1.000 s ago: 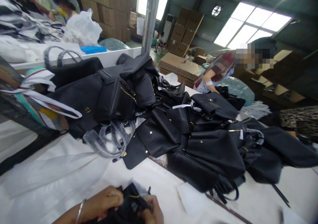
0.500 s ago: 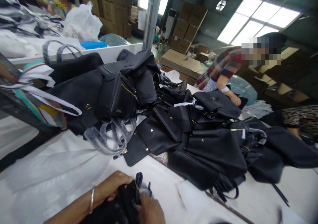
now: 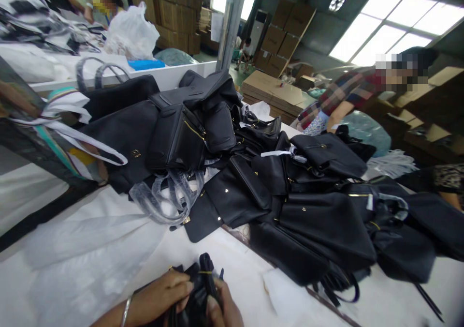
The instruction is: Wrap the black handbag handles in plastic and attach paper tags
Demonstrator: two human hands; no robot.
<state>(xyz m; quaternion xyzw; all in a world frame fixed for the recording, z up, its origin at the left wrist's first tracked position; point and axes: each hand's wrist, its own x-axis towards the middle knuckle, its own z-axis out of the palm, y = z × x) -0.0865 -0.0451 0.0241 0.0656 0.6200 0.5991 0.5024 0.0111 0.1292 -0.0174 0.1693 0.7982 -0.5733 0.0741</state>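
Observation:
At the bottom edge both my hands close on a small black bag piece [image 3: 200,281] with a thin gold band around its strap. My left hand [image 3: 163,294], with a metal bangle at the wrist, grips it from the left with curled fingers. From the right, my right hand [image 3: 223,306] pinches the same piece. Just beyond them a heap of black leather handbags [image 3: 253,182] with gold fittings covers the white table [image 3: 90,249].
Plastic-wrapped handles [image 3: 166,199] stick out at the heap's near left. A striped bag [image 3: 54,133] lies at the left. A person in a plaid shirt [image 3: 344,99] bends over the table's far right side. Cardboard boxes [image 3: 275,95] and other workers are behind.
My hands have shifted a little on the black piece, which now stands up between them. The person in plaid has leaned in over the table and then drawn the arm back. The view drifted slightly.

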